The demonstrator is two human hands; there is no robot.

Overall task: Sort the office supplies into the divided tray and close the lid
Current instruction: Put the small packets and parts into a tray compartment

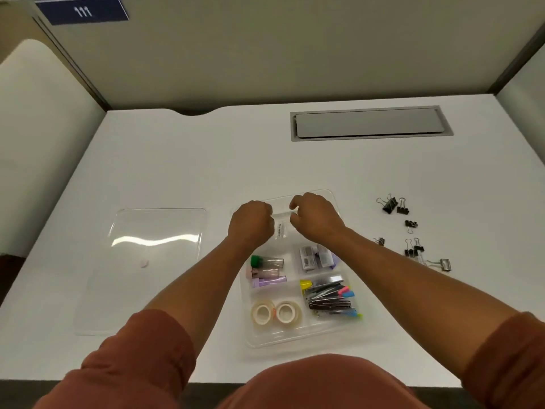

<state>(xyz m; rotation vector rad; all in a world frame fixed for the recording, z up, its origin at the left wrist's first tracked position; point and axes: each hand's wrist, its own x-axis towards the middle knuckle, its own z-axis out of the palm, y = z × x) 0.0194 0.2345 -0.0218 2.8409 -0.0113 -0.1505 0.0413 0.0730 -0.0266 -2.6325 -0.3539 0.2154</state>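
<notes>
A clear divided tray [298, 339] sits in front of me on the white desk. Its compartments hold two tape rolls [276, 313], small capped tubes [267, 271], staple boxes [315, 257] and several staplers with coloured ends [331, 296]. Over the far compartments, my left hand [250, 224] and my right hand [315, 219] both pinch a small clear packet with a white label [280, 228] between them. The clear lid [153, 261] lies flat on the desk to the left of the tray. Several black binder clips [408, 231] lie scattered on the desk to the right.
A grey cable hatch [370, 123] is set into the desk at the back right. Partition walls enclose the desk at the back and both sides. A small pink spot [144, 263] shows under or on the lid.
</notes>
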